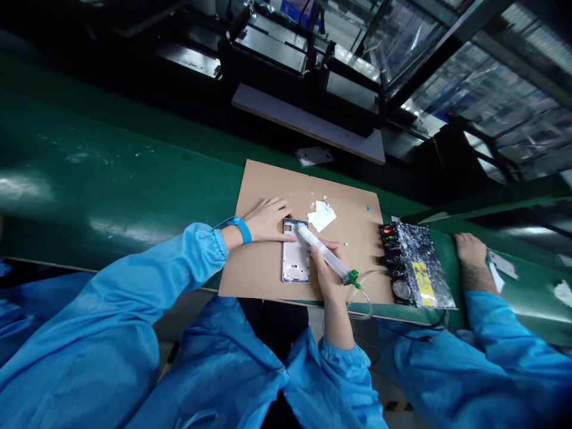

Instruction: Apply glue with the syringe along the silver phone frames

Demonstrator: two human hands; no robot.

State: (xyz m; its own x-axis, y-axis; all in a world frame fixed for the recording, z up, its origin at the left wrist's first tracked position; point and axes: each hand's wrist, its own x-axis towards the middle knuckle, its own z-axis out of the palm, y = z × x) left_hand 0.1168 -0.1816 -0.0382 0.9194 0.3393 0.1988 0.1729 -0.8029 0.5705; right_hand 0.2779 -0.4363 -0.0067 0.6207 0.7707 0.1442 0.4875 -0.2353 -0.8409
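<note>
A silver phone frame lies on a sheet of brown cardboard. At its upper left corner, my left hand grips it, thumb on the side and fingers near the top edge. A blue wrist strap circles that wrist. My right hand is closed around a clear dispensing syringe with white contents, held at a slant. Its blue tip is over the frame's top end; whether it touches is too small to tell. A green cap joins the syringe to a clear hose.
A black dispenser box with knobs, gauge and yellow label stands right. Crumpled white paper lies on the cardboard. Behind are a flat panel and a shelf board. A co-worker's hand rests on the green bench.
</note>
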